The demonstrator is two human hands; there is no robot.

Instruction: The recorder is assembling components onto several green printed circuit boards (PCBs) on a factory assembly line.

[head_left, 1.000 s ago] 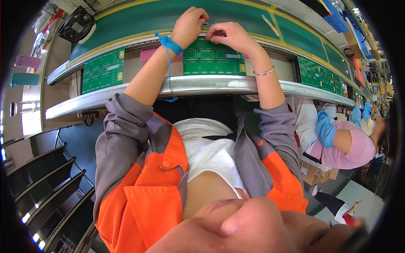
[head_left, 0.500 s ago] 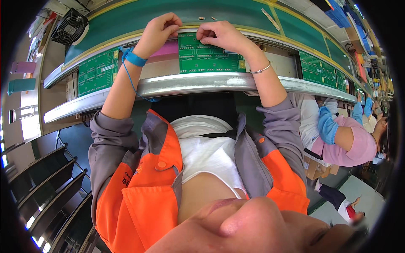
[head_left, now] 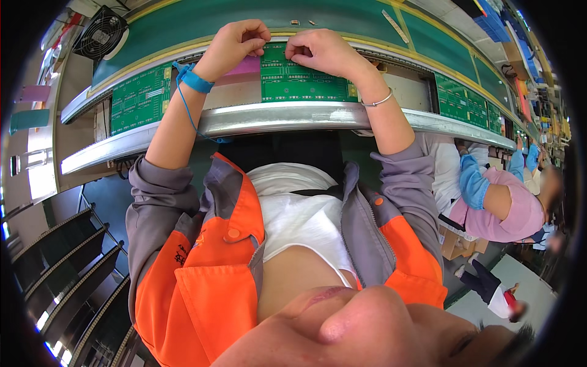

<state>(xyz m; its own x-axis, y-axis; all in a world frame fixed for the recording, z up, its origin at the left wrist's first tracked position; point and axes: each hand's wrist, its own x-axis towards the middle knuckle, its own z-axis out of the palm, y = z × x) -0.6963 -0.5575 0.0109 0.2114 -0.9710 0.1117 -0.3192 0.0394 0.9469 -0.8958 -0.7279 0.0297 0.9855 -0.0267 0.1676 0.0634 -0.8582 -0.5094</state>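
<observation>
A green printed circuit board (head_left: 309,90) lies in the rail track in front of me, with rows of white markings and small pads. Over its far left corner, my left hand (head_left: 235,49) has thumb and forefinger pinched together; whatever is between them is too small to make out. My right hand (head_left: 321,52) hovers over the board's far middle, fingers curled into a pinch with the tips partly hidden. A blue strap with a cord (head_left: 195,82) circles my left wrist, and a thin metal bangle (head_left: 378,99) is on my right.
Another circuit board (head_left: 142,98) sits left in the track, and more boards (head_left: 461,101) to the right. The metal rail (head_left: 287,113) runs along the near side. Small parts (head_left: 295,22) lie on the green bench. A black fan (head_left: 101,35) stands far left; a person in pink (head_left: 507,205) works at right.
My left hand has shifted slightly right, its pinched fingertips now nearer the board's far left corner. My right hand stays over the board with little movement.
</observation>
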